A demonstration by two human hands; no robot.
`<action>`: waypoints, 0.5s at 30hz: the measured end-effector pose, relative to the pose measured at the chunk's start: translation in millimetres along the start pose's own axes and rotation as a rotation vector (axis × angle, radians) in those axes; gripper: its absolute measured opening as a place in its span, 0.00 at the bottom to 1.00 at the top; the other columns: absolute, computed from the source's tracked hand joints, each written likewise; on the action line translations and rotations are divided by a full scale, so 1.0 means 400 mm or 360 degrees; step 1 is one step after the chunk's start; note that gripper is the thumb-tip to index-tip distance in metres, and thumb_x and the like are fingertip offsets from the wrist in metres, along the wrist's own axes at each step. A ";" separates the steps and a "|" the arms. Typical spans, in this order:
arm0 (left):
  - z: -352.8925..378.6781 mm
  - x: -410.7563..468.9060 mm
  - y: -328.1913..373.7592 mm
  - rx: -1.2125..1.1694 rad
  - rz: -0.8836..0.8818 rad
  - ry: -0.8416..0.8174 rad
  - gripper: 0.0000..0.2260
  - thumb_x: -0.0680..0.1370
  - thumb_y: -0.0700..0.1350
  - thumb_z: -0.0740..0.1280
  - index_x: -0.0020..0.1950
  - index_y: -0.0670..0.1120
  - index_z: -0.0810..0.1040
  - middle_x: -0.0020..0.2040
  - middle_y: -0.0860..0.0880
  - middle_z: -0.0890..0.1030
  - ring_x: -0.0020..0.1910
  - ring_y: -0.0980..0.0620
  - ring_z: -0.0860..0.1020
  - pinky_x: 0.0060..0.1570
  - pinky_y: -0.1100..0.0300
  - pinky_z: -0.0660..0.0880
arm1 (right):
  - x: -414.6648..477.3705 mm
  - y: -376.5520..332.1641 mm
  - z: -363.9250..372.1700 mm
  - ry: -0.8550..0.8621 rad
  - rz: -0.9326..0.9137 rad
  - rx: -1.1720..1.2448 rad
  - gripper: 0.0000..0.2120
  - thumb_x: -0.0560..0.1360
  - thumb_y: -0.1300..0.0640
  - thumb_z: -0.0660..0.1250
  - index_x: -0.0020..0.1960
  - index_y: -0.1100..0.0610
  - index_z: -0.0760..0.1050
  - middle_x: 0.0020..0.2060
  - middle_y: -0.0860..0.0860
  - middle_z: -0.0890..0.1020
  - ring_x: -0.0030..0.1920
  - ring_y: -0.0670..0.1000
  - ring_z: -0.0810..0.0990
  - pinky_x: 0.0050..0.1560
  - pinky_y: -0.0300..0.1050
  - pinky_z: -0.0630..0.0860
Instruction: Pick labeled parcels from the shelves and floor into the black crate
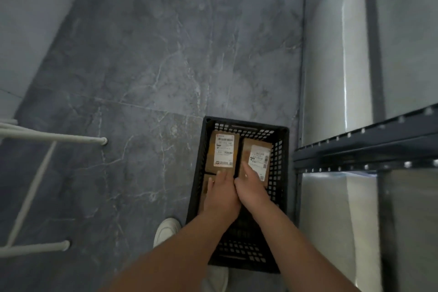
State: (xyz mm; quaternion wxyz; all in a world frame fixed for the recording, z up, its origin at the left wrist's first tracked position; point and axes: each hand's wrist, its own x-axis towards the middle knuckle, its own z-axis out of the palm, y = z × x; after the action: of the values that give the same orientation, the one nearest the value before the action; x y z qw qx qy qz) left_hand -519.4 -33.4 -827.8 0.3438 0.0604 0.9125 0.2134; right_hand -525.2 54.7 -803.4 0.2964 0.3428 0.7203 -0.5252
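Observation:
A black perforated crate (277,187) stands on the grey floor beside the shelf. Inside it lie brown cardboard parcels with white labels: one at the far left (221,149), one at the far right (257,156), and a third at the near left (205,187), mostly hidden. Both my hands reach down into the crate. My left hand (221,193) rests on the near-left parcel, fingertips touching the far-left one. My right hand (251,188) lies on the near end of the right parcel, a finger pointing across its label. Whether either hand grips a parcel is hidden.
A dark metal shelf rail (365,147) with silvery panels (331,54) fills the right side, close to the crate. White tubular legs (54,137) stand at the left. My white shoe (167,230) is by the crate's near-left corner.

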 end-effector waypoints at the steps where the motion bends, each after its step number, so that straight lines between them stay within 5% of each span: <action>1: -0.054 -0.016 0.041 0.0036 0.0080 0.0058 0.30 0.82 0.45 0.59 0.80 0.42 0.49 0.80 0.46 0.51 0.79 0.50 0.46 0.76 0.53 0.40 | -0.033 -0.051 -0.027 0.0044 -0.0043 -0.0028 0.27 0.83 0.59 0.56 0.80 0.51 0.55 0.78 0.50 0.58 0.76 0.51 0.59 0.73 0.43 0.57; 6: -0.350 -0.165 0.180 0.0248 0.0306 0.0358 0.24 0.84 0.42 0.53 0.79 0.41 0.51 0.80 0.44 0.54 0.79 0.49 0.49 0.76 0.52 0.44 | -0.279 -0.298 -0.167 0.0231 -0.0249 -0.0087 0.27 0.81 0.61 0.55 0.79 0.53 0.56 0.76 0.52 0.62 0.73 0.52 0.65 0.73 0.47 0.64; 8: -0.483 -0.262 0.210 0.0377 0.0430 0.0610 0.20 0.83 0.39 0.56 0.74 0.39 0.61 0.74 0.42 0.68 0.75 0.45 0.62 0.73 0.44 0.62 | -0.408 -0.376 -0.220 0.0285 -0.0350 -0.0109 0.28 0.80 0.60 0.56 0.79 0.51 0.56 0.74 0.51 0.65 0.69 0.51 0.70 0.69 0.47 0.69; 10: -0.589 -0.348 0.219 0.0496 0.0561 0.0776 0.19 0.73 0.35 0.70 0.63 0.36 0.71 0.60 0.37 0.80 0.64 0.39 0.75 0.55 0.39 0.78 | -0.543 -0.457 -0.271 0.0345 -0.0497 -0.0176 0.26 0.81 0.59 0.57 0.78 0.51 0.57 0.70 0.47 0.66 0.67 0.46 0.68 0.67 0.39 0.64; 11: -0.644 -0.386 0.232 0.0549 0.0608 0.0801 0.19 0.72 0.35 0.72 0.61 0.33 0.74 0.60 0.34 0.79 0.64 0.36 0.75 0.54 0.36 0.77 | -0.613 -0.501 -0.299 0.0382 -0.0563 -0.0202 0.26 0.82 0.59 0.58 0.78 0.52 0.57 0.72 0.49 0.65 0.69 0.46 0.65 0.67 0.39 0.62; 15: -0.902 -0.546 0.365 0.0432 0.0648 0.1080 0.25 0.84 0.48 0.45 0.74 0.35 0.66 0.75 0.40 0.65 0.75 0.41 0.64 0.71 0.40 0.63 | -0.847 -0.666 -0.403 0.0518 -0.0863 -0.0188 0.31 0.81 0.57 0.59 0.81 0.50 0.49 0.79 0.49 0.53 0.78 0.50 0.53 0.77 0.52 0.56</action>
State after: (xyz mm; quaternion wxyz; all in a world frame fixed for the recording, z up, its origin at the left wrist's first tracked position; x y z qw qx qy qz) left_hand -595.1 -83.4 -390.8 -0.0367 0.2105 0.9633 0.1626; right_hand -551.0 90.7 -345.6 0.0460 0.2002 0.8526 -0.4806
